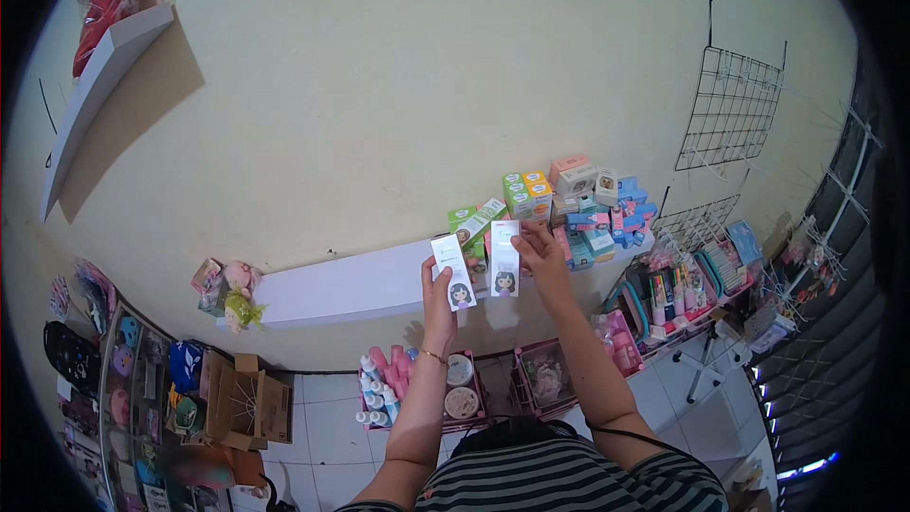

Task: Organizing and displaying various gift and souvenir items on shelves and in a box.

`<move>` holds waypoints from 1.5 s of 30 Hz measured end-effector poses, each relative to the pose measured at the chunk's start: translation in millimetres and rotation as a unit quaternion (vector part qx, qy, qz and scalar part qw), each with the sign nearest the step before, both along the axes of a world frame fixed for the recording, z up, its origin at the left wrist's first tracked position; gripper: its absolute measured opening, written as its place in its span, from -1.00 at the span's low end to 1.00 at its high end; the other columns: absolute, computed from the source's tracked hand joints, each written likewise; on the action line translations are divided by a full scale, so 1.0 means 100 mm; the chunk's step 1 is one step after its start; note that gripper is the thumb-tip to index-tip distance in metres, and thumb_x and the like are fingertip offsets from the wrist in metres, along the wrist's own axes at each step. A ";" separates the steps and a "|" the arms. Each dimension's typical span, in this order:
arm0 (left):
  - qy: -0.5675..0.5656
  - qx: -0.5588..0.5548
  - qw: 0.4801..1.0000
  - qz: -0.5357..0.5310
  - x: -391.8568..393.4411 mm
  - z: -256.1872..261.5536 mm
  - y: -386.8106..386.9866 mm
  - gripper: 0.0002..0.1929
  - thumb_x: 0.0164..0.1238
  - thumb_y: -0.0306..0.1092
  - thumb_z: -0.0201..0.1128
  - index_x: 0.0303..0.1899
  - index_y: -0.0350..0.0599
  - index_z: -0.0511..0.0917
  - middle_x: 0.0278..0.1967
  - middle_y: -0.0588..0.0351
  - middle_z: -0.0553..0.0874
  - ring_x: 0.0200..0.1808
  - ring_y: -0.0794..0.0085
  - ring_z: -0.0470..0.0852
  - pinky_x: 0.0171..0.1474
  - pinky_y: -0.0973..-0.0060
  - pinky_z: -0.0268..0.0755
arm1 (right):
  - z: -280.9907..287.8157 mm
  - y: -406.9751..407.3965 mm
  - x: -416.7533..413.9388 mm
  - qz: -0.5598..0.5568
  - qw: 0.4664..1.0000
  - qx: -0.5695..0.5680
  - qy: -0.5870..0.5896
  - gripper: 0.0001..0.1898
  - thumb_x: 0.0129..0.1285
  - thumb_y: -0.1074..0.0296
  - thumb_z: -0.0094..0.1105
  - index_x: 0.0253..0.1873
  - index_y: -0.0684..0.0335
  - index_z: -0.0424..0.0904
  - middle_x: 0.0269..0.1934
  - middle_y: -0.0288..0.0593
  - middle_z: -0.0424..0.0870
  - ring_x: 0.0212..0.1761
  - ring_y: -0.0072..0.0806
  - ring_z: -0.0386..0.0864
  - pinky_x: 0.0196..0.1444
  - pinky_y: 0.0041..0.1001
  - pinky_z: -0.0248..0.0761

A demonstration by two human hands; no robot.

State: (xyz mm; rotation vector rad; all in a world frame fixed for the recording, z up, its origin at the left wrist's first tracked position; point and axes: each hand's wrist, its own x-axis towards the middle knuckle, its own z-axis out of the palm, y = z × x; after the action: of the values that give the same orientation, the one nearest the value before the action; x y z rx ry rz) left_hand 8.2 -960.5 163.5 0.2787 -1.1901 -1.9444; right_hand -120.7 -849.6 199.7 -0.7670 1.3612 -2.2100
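Note:
My left hand (pixel 439 299) grips a slim white box (pixel 453 272) with a dark-haired cartoon figure near its lower end. A similar white box (pixel 505 259) is in my right hand (pixel 544 256), held by its right edge. The two boxes stand side by side, slightly apart, in front of a white wall shelf (pixel 341 290). Green boxes (pixel 483 222) lie on the shelf just behind them. Further right on it are stacked green and orange boxes (pixel 527 195), pink and cream boxes (pixel 573 176) and blue boxes (pixel 629 220).
Plush dolls (pixel 240 299) sit at the shelf's left end. Below are a basket of bottles and tubs (pixel 461 402), an open cardboard box (pixel 249 398) and a display case (pixel 121 384). Wire grids (pixel 732 110) hang at right above baskets of pens (pixel 672 299).

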 end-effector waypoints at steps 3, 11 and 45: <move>0.004 0.026 0.999 -0.024 -0.03 -0.08 0.05 -0.71 0.42 -0.20 -0.09 0.07 -0.04 0.19 -0.18 -0.01 0.61 -0.28 0.40 0.61 -0.22 0.49 0.51 | -0.18 -0.04 0.06 0.007 1.000 -0.019 0.000 -0.61 0.28 0.32 0.15 0.16 0.28 0.36 -0.21 -0.24 0.62 -0.26 -0.66 0.54 -0.26 -0.64 0.39; 0.024 0.097 0.990 -0.098 0.03 -0.25 0.19 -0.58 0.47 0.06 -0.24 0.10 -0.03 0.28 -0.19 0.09 0.59 -0.30 0.40 0.60 -0.25 0.44 0.49 | -0.55 -0.08 0.22 0.000 0.999 -0.035 -0.029 -0.66 0.34 0.27 0.08 0.16 0.16 0.38 -0.30 -0.31 0.59 -0.36 -0.76 0.48 -0.35 -0.68 0.33; -0.054 0.113 0.849 -0.513 -1.10 -0.42 2.33 -0.58 0.48 0.04 -0.24 -0.06 -0.09 0.44 -0.25 0.14 0.60 -0.37 0.44 0.59 -0.33 0.50 0.49 | -0.63 2.72 0.12 -0.361 0.930 -0.030 -0.056 -0.62 0.33 0.26 0.08 0.19 0.22 0.34 -0.23 -0.27 0.59 -0.29 -0.69 0.52 -0.28 -0.65 0.37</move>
State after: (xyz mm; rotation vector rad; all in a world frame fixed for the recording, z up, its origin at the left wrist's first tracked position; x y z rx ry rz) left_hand -101.8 -727.1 121.5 -0.2001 -1.3086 -3.0378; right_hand -108.6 -578.0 137.2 -0.1391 1.7100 -2.7924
